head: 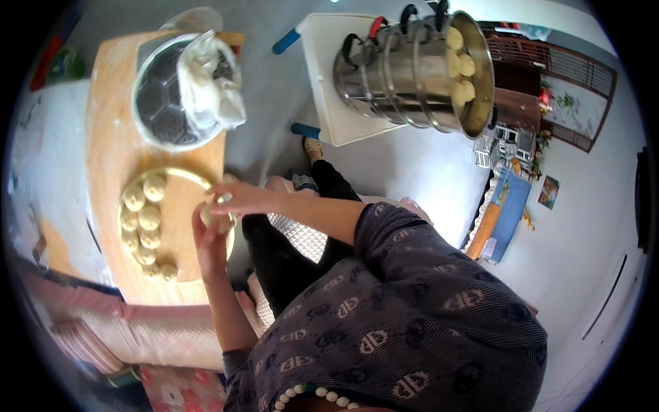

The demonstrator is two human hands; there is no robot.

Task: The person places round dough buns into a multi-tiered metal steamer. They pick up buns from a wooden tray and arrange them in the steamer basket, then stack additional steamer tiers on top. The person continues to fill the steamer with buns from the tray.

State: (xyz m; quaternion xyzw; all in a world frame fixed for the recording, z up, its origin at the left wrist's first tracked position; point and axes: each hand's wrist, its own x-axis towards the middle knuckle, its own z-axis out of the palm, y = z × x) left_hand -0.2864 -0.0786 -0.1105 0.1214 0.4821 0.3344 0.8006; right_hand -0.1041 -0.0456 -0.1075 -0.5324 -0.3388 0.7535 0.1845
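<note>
A pale dough bun (217, 219) rests in my left hand (212, 242), whose fingers and thumb curl around it. The fingers of my right hand (236, 200) are drawn together at the bun's upper edge and partly cover it. Both hands are above the right side of a round tray with a yellowish rim (177, 172). Several pleated buns (149, 217) lie along the tray's left side. The tray stands on a wooden board (105, 170), near a round perforated steamer tier (160, 98) with white cloth (206, 87) bunched over its side.
A stacked metal steamer (396, 77) with dark handles and more buns (466, 64) in its top tier stands on a white-topped table or stool (329, 103) with blue-covered legs. A pale, quilted pink seat cover (170, 335) lies beside the board. Another person's foot (313, 147) may be near that stool.
</note>
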